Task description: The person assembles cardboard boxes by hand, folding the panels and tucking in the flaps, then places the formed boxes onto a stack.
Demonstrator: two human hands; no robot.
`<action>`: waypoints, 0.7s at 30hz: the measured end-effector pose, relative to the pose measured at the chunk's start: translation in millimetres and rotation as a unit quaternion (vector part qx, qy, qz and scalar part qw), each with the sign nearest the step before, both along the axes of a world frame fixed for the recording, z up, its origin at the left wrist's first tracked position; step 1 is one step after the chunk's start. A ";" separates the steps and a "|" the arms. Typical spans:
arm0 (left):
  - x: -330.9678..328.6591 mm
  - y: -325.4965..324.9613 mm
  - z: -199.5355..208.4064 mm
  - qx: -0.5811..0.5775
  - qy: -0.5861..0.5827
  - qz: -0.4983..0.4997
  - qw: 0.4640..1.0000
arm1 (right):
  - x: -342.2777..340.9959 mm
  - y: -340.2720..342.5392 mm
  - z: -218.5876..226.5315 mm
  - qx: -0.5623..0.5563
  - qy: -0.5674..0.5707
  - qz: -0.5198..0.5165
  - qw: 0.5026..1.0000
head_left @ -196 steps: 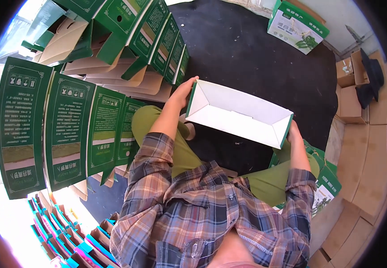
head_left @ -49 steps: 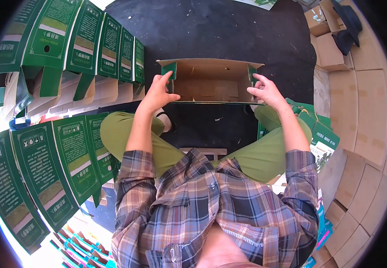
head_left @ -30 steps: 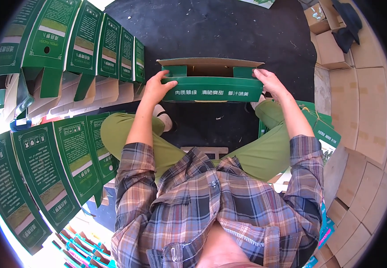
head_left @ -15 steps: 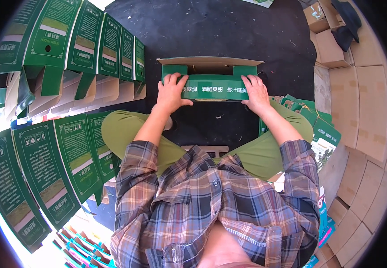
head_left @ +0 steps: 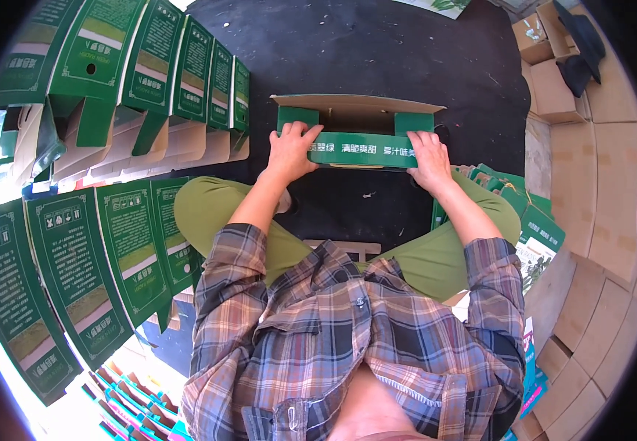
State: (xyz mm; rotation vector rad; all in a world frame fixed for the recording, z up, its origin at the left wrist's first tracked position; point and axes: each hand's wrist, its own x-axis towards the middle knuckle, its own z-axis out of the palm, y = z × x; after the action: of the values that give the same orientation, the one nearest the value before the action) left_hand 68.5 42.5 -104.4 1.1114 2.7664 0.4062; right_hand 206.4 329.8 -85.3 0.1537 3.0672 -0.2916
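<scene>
A green cardboard box with white print sits in front of me between my knees. Its long top opening faces up, with a brown-lined flap standing along the far side and a small green flap at each end. My left hand grips the near panel at its left end, fingers hooked over the upper edge and thumb low on the front. At the right end my right hand holds the same panel in a like grip. Shadow hides most of the box's inside.
Rows of green cartons stand on my left. Flattened green boxes lie beside my right knee. Along the right side are stacked brown cartons, with a black hat-like item on top. A black sheet covers the ground ahead.
The whole view has shifted slightly, moving the scene to the right. The near panel's upper edge sits a little lower, and the opening behind it looks wider. Both hands keep their hold.
</scene>
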 end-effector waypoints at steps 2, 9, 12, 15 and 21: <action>-1.4 -0.9 -2.2 -0.002 0.003 -0.001 1.000 | -0.7 0.1 1.3 0.001 -0.020 -0.006 1.000; 8.5 -0.5 -19.3 -0.019 0.038 0.005 0.999 | -0.1 -9.7 -12.5 0.055 -0.048 0.002 0.997; 7.5 -0.8 -19.4 -0.029 0.020 -0.002 0.999 | -2.6 -28.6 -4.4 0.111 -0.103 0.016 0.988; 7.4 -1.6 -16.2 -0.038 0.015 0.003 0.999 | -4.3 -36.4 -10.9 0.111 -0.100 0.017 0.989; 18.7 1.3 -9.0 -0.041 0.006 0.032 0.999 | -4.7 -37.6 -9.4 0.097 -0.105 0.014 0.990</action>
State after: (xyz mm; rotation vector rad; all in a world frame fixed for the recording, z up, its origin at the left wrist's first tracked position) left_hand 87.1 43.8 -113.4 1.0123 2.8071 0.2899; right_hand 201.7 292.2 -94.7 0.1389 2.8787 0.0246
